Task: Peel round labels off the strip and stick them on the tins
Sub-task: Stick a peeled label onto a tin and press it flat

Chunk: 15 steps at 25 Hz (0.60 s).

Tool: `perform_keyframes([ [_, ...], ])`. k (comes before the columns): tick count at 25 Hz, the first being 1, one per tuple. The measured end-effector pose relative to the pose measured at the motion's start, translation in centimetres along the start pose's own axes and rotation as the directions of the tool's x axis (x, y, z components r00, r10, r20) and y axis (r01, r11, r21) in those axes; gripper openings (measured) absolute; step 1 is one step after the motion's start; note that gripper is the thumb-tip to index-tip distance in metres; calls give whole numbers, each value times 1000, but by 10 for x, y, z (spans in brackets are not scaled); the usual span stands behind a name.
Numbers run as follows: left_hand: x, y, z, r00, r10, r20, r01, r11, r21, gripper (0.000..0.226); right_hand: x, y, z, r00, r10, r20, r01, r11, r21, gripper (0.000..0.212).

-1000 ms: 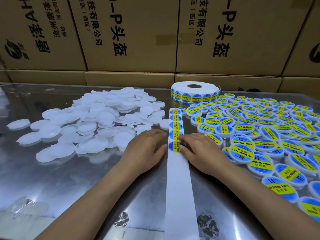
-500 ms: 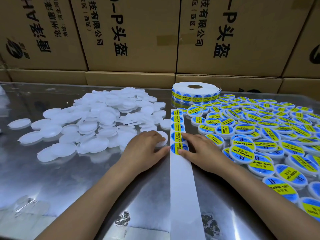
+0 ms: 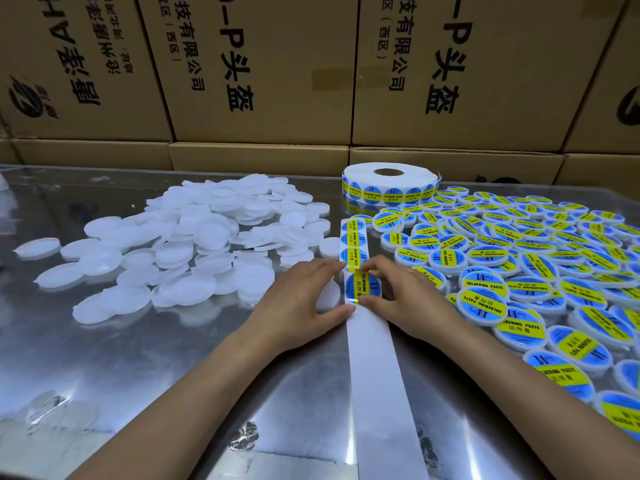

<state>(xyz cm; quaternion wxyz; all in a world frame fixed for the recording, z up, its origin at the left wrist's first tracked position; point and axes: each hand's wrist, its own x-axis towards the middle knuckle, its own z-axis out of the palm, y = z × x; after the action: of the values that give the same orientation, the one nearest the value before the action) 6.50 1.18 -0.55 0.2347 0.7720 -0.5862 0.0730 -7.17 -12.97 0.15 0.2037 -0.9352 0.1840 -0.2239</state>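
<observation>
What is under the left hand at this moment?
A plain white tin pokes out from under the left hand, beside the label strip. The hand covers most of the tin, so the grip on it cannot be seen.

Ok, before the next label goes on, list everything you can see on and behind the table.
Plain tins: too many to count, white, heaped left of the strip.
Labelled tins: too many to count, blue and yellow tops, spread right of the strip.
Strip: one, white, down the middle, labels at its far end.
Label: one, blue and yellow, between both hands.
Roll: one, white, behind the strip.
Table: one, shiny metal.
Boxes: several, brown, stacked behind.
Left hand: over a white tin, beside the label.
Right hand: pinching the label.
</observation>
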Motion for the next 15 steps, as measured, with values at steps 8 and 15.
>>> perform_keyframes([
  [8,3,-3,7,987,69,144,-76,996,44,59,0,0,3,1000,-19,-9,19,1000,18,21],
  [15,3,0,4,978,55,199,-69,996,62,71,2,-13,-2,990,117,-78,-70,892,446,27],
])
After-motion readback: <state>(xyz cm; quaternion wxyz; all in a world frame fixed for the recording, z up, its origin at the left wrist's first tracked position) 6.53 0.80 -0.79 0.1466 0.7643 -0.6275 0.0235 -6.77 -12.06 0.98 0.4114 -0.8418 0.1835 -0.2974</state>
